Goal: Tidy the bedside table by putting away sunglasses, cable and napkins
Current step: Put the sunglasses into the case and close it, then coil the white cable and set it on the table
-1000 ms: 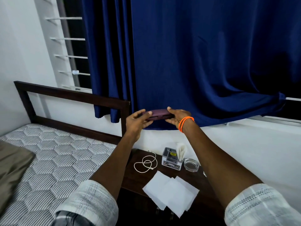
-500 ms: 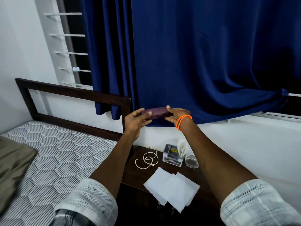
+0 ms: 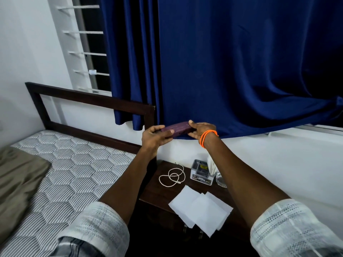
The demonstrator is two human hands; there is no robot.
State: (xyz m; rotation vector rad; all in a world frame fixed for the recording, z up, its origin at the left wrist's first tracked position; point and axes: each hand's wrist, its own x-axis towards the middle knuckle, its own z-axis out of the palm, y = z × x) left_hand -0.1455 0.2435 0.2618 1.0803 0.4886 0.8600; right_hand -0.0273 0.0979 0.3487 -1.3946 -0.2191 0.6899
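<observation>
Napkins (image 3: 201, 212), cable (image 3: 172, 178) on bedside table (image 3: 157, 191).

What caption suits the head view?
Both hands hold a closed purple rectangular case above the dark wooden bedside table.

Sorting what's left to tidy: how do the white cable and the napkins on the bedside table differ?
The cable is a thin cord in loose loops; the napkins are flat square sheets, overlapping. The cable lies toward the table's back left, the napkins at its front edge. Both are white, and no hand touches either.
</observation>
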